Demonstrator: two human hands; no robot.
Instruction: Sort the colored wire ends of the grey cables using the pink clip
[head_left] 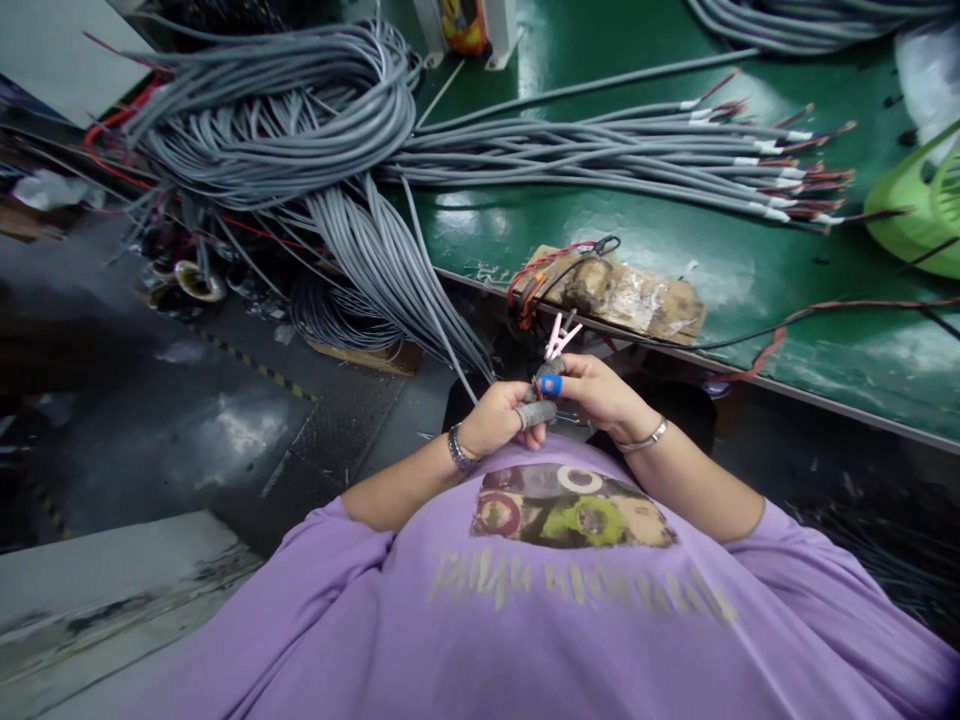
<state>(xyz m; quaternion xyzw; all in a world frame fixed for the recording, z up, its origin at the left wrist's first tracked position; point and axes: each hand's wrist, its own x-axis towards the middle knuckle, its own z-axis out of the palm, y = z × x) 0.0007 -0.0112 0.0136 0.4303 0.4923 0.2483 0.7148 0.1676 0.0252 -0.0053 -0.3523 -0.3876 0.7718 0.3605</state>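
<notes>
Both my hands meet close to my body, just below the green table's front edge. My left hand [501,418] is closed, with grey wrapping on the thumb; what it grips is too small to make out. Opposite it, my right hand [596,392] has its fingers pressed together around something hidden, with a blue band [550,385] on one digit. Right above the fingertips is a pale pink clip [558,338], its arms spread in a V. Behind the clip, a worn wooden block [645,300] with red and black wires lies on the table edge.
A large coil of grey cables [277,120] lies at the upper left, some hanging over the edge. Cable ends with white bands [769,147] spread rightward on the green table [487,230]. A lime green object [919,200] stands at the right. Dark floor shows at left.
</notes>
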